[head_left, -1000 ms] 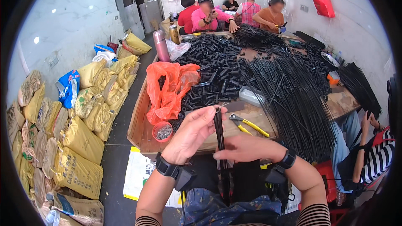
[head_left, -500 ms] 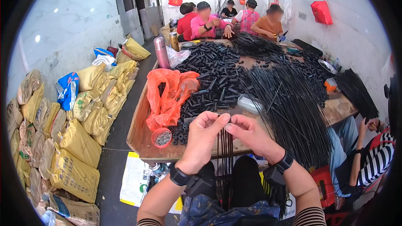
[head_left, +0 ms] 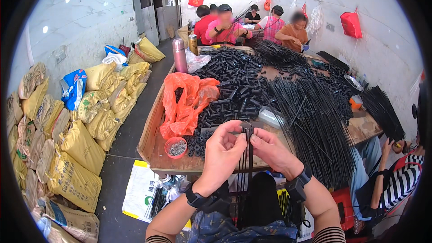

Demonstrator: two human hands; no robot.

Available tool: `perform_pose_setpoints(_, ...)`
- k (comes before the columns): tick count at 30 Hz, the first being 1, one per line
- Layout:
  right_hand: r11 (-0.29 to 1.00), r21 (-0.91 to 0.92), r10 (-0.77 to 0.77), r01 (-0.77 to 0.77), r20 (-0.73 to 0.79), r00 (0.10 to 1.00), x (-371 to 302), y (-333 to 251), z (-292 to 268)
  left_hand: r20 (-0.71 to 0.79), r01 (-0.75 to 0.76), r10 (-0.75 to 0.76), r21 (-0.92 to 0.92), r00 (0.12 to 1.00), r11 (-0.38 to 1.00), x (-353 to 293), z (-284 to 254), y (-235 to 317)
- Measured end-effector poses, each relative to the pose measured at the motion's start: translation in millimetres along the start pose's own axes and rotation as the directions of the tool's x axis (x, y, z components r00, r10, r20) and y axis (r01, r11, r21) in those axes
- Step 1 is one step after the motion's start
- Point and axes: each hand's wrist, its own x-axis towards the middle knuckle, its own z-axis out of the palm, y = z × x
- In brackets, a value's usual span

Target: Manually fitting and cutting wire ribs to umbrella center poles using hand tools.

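A few thin black rods hang upright in front of me, their lower ends dropping between my knees. My left hand is closed around their upper part from the left, fingers curled. From the right, my right hand pinches the same rods just below their top, thumb against them. A small dark piece shows at the top, between the fingertips; its exact form is too small to tell. Just beyond my hands lie heaped short black tubular parts and small black ring-like parts.
On the wooden table are an orange plastic bag, a red bowl of small metal pieces, a clear box, a pink flask and a large pile of black rods. Yellow sacks line the left. Co-workers sit at the far side and right.
My fingertips have moved apart at the top, so the dark piece and rod tops now show between them. My left thumb has slid lower. The view has shifted slightly.
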Motion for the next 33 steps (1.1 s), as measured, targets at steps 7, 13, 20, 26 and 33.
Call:
perform_pose_setpoints(7,1.0,-0.021,-0.003,0.003,0.026,1.0,-3,-3,5,-0.03,-0.046,0.047,0.037,0.998,0.998,1,2,-6)
perform_pose_setpoints(13,0.995,-0.103,-0.004,0.0,-0.04,0.999,-2,-1,3,-0.019,-0.088,0.089,0.044,0.996,0.995,0,0,-5)
perform_pose_setpoints(20,0.953,-0.282,-0.159,0.111,-0.155,0.975,-4,-16,14,-0.002,0.004,-0.005,-0.098,1.0,0.995,0,5,1)
perform_pose_setpoints(26,0.985,0.1,-0.131,0.143,-0.118,0.984,1,-13,7,0.091,0.069,-0.048,-0.243,0.995,0.967,1,13,1)
perform_pose_setpoints(33,0.902,-0.379,-0.324,0.205,-0.283,0.903,1,-11,21,-0.091,-0.084,0.098,0.144,0.991,0.986,-1,13,-8)
